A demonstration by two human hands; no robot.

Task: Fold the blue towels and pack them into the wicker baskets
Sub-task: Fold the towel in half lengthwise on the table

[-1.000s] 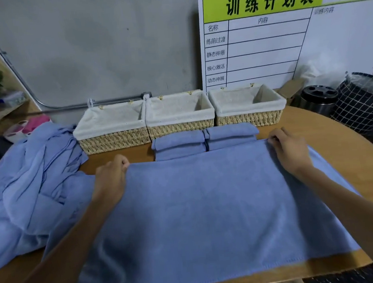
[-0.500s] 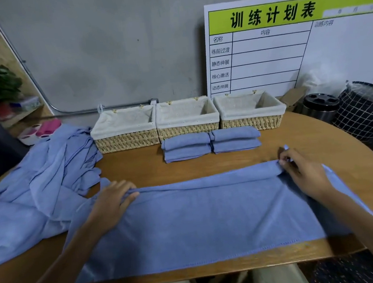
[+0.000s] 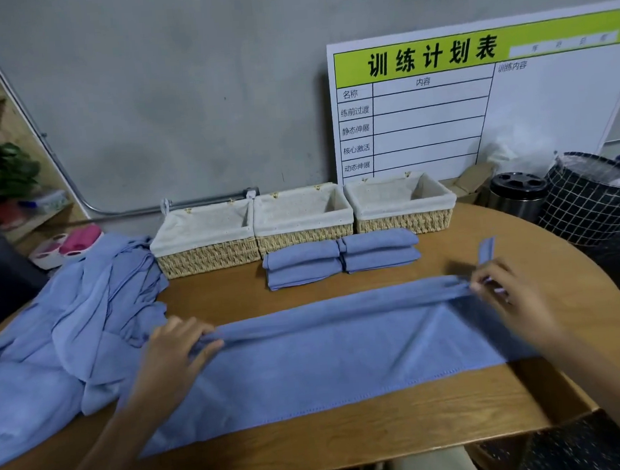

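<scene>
Both hands pinch the far edge of the blue towel (image 3: 332, 348) spread across the middle of the counter (image 3: 355, 450), left hand (image 3: 173, 351) at one end, right hand (image 3: 509, 293) at the other, apparently to keep the fold line straight. Unfolded towels (image 3: 50, 348) heap at left; four folded towels (image 3: 341, 256) wait before the three empty wicker baskets (image 3: 302, 220).

A single head-worn camera looks forward and down from the near edge of the counter (image 3: 355, 450), close above it, facing the wall behind.
</scene>
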